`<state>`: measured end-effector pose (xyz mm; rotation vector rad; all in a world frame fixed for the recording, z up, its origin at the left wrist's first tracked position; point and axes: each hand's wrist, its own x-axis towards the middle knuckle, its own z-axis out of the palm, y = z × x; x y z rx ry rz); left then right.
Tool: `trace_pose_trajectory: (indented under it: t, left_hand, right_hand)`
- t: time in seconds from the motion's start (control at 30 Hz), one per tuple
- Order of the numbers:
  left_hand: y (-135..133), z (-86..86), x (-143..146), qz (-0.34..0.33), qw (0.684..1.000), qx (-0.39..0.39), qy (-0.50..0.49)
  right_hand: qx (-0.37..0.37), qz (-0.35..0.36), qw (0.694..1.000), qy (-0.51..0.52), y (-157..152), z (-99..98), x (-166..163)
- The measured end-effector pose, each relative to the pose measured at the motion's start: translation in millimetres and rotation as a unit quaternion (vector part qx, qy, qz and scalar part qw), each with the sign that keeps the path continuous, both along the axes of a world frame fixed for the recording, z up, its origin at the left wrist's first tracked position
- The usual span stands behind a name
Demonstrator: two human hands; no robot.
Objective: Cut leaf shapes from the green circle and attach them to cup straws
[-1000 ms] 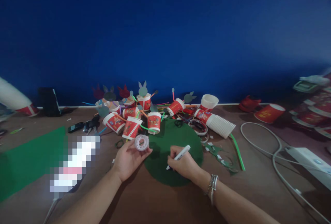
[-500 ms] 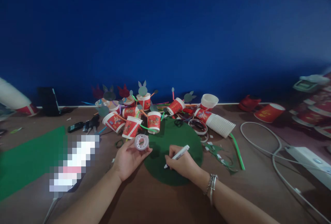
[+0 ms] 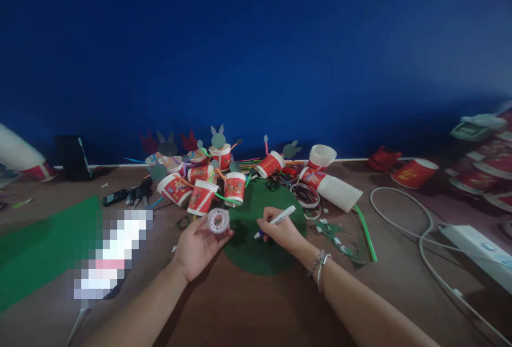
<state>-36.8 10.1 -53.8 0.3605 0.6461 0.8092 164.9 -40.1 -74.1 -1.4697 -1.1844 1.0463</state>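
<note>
My left hand [image 3: 200,245] holds a small pale tape roll [image 3: 218,221] on its side, palm up, the thumb out to the right. A white marker pen [image 3: 282,215] is pinched in my right hand [image 3: 284,232], its dark purple tip pointing down and left. Under that hand lies a dark green round sheet [image 3: 264,259]; whether the tip touches it I cannot tell. Just beyond the tape roll, red paper cups [image 3: 202,197] with coloured pipe-cleaner arms lie and stand in a cluster, several bearing rabbit-shaped paper heads [image 3: 218,139].
A stack of nested cups [image 3: 336,192] lies back right, with green scraps [image 3: 340,240] before it. Farther right are a white cable [image 3: 430,224] and a power strip [image 3: 480,253]. Leftward lie a green sheet [image 3: 44,251], keys [image 3: 140,192] and a blurred-out bright device [image 3: 116,256].
My right hand has moved slightly up and away with the marker, and the pen's dark tip now shows. The green round sheet has shifted slightly away from me. My left hand is nearly still.
</note>
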Motion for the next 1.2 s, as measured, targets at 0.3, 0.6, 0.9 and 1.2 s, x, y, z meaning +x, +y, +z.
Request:
trace_pose_trajectory:
  t: [0.3,0.6,0.9,1.2]
  left_hand:
    - [2,-2.6,-1,-0.01,1.0,0.0,-0.009]
    - [0,3.0,0,-0.01,1.0,-0.005,-0.003]
    - [1,-0.4,0,-0.014,1.0,0.0,-0.011]
    - [0,2.2,0,-0.015,1.0,-0.006,-0.011]
  right_hand:
    - [0.008,-0.037,0.999,0.008,-16,6.3,2]
    - [0.011,-0.045,0.99,-0.133,-21,-3.7,-8]
    - [0.018,-0.029,0.983,-0.18,-22,-5.4,-10]
    - [0.018,-0.042,0.98,-0.195,-23,-3.5,-9]
